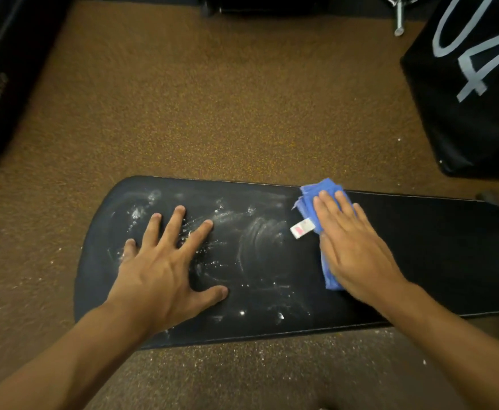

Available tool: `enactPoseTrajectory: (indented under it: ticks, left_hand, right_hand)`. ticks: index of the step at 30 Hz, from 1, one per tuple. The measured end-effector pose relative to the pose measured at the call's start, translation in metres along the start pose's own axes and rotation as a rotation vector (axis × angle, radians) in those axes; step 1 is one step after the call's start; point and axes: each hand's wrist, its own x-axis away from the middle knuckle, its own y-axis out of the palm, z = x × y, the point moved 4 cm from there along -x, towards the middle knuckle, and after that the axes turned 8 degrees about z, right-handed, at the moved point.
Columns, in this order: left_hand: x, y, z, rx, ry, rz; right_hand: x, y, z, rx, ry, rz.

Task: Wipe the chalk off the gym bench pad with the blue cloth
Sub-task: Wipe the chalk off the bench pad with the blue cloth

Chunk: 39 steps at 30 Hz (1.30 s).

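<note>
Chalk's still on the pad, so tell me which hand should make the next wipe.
Right. The right hand already presses flat on the blue cloth beside the chalk; the left hand lies spread on the bench pad.

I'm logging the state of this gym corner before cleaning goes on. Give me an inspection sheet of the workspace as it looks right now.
Surface: black bench pad, with white chalk smears across its left half; the right half looks clean.
Job's things: blue cloth, folded, lying on the pad at the edge of the chalk, its white tag sticking out.
Clutter: chalk specks on the floor by the near edge.
Hands: left hand flat on the chalky part, fingers spread; right hand flat, pressing the cloth.
Cables: nothing seen.
Surroundings: speckled brown floor; black box with large pale numerals, far right.
</note>
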Motion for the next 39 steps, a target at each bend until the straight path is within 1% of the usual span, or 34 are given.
enactPoseTrajectory:
  ticks: [2,4,5,8,9,10,11,14,16,17,19,21,22,23,25,27,28,30,32,34,35,36,39]
  left_hand:
    - [0.0,0.0,0.0,-0.013,0.004,-0.002]
    - [0.0,0.001,-0.001,-0.01,0.004,-0.002]
    - [0.0,0.002,-0.001,-0.006,0.007,-0.002]
    - [0.001,0.002,-0.001,-0.014,0.003,-0.002]
    - [0.001,0.001,0.0,-0.013,-0.001,-0.002]
    - [0.001,0.001,0.001,-0.01,-0.003,-0.003]
    - [0.001,0.0,0.001,-0.005,-0.002,0.001]
    - [0.0,0.0,0.0,-0.001,0.002,0.006]
    - [0.001,0.001,-0.001,-0.007,0.003,0.014]
    - [0.001,0.002,-0.001,-0.01,0.004,0.016]
    - [0.002,0.003,-0.001,-0.019,-0.002,0.01]
    - [0.002,0.001,0.0,-0.021,-0.011,-0.002]
    - [0.002,0.0,0.002,-0.02,-0.011,-0.01]
    - [0.001,0.0,0.002,-0.021,-0.008,-0.017]
    - [0.002,0.0,0.001,-0.022,-0.008,-0.021]
    - [0.001,0.0,0.0,-0.023,-0.005,-0.014]
    - [0.0,0.001,0.0,-0.023,0.0,-0.012]
    - [0.001,0.003,-0.001,-0.023,0.001,-0.012]
    - [0.002,0.003,-0.001,-0.018,-0.005,-0.013]
    - [0.001,0.002,0.0,-0.013,-0.006,-0.022]
    - [0.001,0.001,0.0,-0.016,-0.003,-0.029]
    - [0.001,0.0,0.001,-0.02,0.0,-0.036]
    - [0.001,0.0,0.0,-0.025,0.005,-0.037]
  right_hand:
    - [-0.031,0.005,0.002,-0.001,0.124,0.052]
    - [-0.052,0.008,-0.018,-0.028,0.16,0.084]
    - [-0.052,0.01,-0.029,-0.044,0.127,0.08]
    - [-0.021,0.01,-0.04,-0.025,-0.1,0.031]
    - [-0.008,0.008,-0.035,-0.012,-0.141,0.012]
    - [-0.002,0.006,-0.025,-0.005,-0.142,0.008]
    - [-0.004,0.005,-0.014,-0.006,-0.101,0.016]
    - [-0.044,0.009,-0.007,-0.01,0.122,0.071]
    - [-0.065,0.012,-0.029,-0.024,0.155,0.093]
    - [-0.064,0.014,-0.04,-0.039,0.118,0.087]
    - [-0.042,0.014,-0.052,-0.04,-0.039,0.039]
    - [-0.012,0.008,-0.044,-0.003,-0.171,-0.01]
    - [-0.007,0.005,-0.035,0.001,-0.195,-0.017]
    - [-0.009,0.004,-0.025,-0.006,-0.174,-0.008]
    - [-0.033,0.006,-0.018,-0.014,-0.043,0.014]
    - [-0.062,0.014,-0.03,-0.007,0.073,0.065]
    - [-0.071,0.016,-0.041,-0.012,0.095,0.085]
    - [-0.071,0.018,-0.064,-0.037,0.039,0.087]
    - [-0.049,0.016,-0.074,-0.042,-0.102,0.034]
    - [-0.024,0.011,-0.065,-0.028,-0.219,-0.024]
    - [-0.019,0.008,-0.054,-0.02,-0.233,-0.029]
    - [-0.021,0.007,-0.042,-0.015,-0.199,-0.022]
    - [-0.058,0.011,-0.031,-0.006,0.048,0.027]
